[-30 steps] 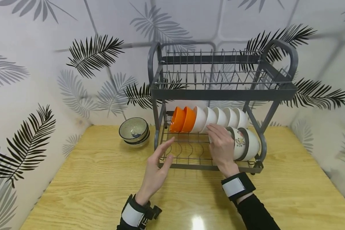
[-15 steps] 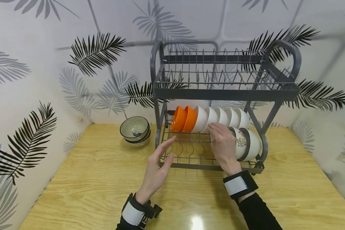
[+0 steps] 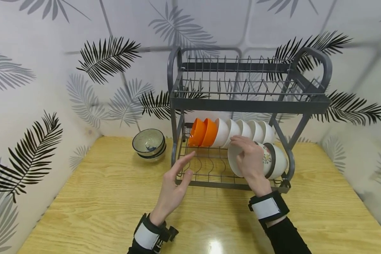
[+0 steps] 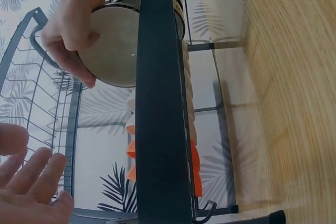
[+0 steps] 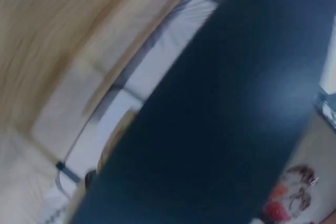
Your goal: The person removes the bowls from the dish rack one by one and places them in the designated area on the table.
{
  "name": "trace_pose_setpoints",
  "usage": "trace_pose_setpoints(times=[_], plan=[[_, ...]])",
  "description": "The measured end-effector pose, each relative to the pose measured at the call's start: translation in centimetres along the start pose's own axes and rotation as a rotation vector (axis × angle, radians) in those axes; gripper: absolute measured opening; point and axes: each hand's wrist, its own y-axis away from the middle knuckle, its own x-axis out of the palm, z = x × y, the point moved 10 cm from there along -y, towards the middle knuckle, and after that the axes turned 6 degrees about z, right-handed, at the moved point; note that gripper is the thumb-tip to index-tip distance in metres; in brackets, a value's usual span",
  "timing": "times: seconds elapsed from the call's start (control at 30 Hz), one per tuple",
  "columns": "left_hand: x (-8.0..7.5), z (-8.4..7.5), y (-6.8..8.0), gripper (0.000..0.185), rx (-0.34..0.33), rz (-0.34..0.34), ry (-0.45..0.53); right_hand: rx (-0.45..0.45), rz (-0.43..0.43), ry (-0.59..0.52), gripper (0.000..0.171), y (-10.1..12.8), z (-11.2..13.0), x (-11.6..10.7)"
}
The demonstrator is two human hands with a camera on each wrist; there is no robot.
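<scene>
My right hand point(image 3: 250, 159) grips a white floral bowl point(image 3: 234, 159) by its rim at the right of the lower tier of a grey two-tier dish rack point(image 3: 241, 104). The bowl stands on edge in front of a second floral bowl point(image 3: 277, 161). In the left wrist view the right hand point(image 4: 71, 30) curls its fingers and thumb round the bowl point(image 4: 115, 51) behind a rack bar point(image 4: 160, 108). My left hand point(image 3: 177, 173) hovers open at the rack's front left corner, holding nothing. The right wrist view is blurred; only a floral pattern point(image 5: 294, 198) shows.
Two orange bowls point(image 3: 203, 132) and several white bowls point(image 3: 246, 128) stand on edge along the back of the lower tier. The upper tier holds nothing. A stack of speckled bowls point(image 3: 148, 144) sits on the wooden table point(image 3: 98, 204) left of the rack. Leaf-patterned walls close in behind.
My right hand has drawn the floral bowl a little left and forward off its neighbour, so its rim now shows. The left hand has hardly moved.
</scene>
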Motion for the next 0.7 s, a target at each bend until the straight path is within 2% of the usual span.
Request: trace_pose_setpoints(times=[0.1, 0.23, 0.3, 0.4, 0.5, 0.57, 0.63, 0.7], plan=[[0.7, 0.0, 0.0, 0.043, 0.002, 0.049, -0.021, 0.106, -0.049, -0.214, 0.052, 0.6, -1.2, -0.9], [2.4, -0.7, 0.2, 0.043, 0.066, 0.169, -0.093, 0.341, -0.057, -0.540, 0.055, 2.2, -3.3, -1.1], [3.6, -1.4, 0.4, 0.043, 0.121, 0.234, -0.166, 0.457, -0.029, -0.648, 0.054, 3.1, -3.9, -0.8], [5.5, -2.5, 0.9, 0.043, 0.204, 0.329, -0.332, 0.571, 0.035, -0.747, 0.051, 4.1, -4.0, -0.4], [7.3, -3.9, 1.7, 0.044, 0.348, 0.372, -0.574, 0.632, 0.085, -0.830, 0.047, 4.9, -3.6, 0.0], [8.2, -4.7, 2.2, 0.044, 0.434, 0.371, -0.699, 0.663, 0.116, -0.897, 0.045, 5.3, -3.3, 0.3], [8.9, -5.3, 2.6, 0.045, 0.499, 0.357, -0.782, 0.673, 0.151, -0.964, 0.044, 5.7, -2.8, 0.7], [9.2, -5.7, 2.7, 0.045, 0.529, 0.347, -0.808, 0.659, 0.187, -1.022, 0.044, 5.8, -2.2, 1.1]])
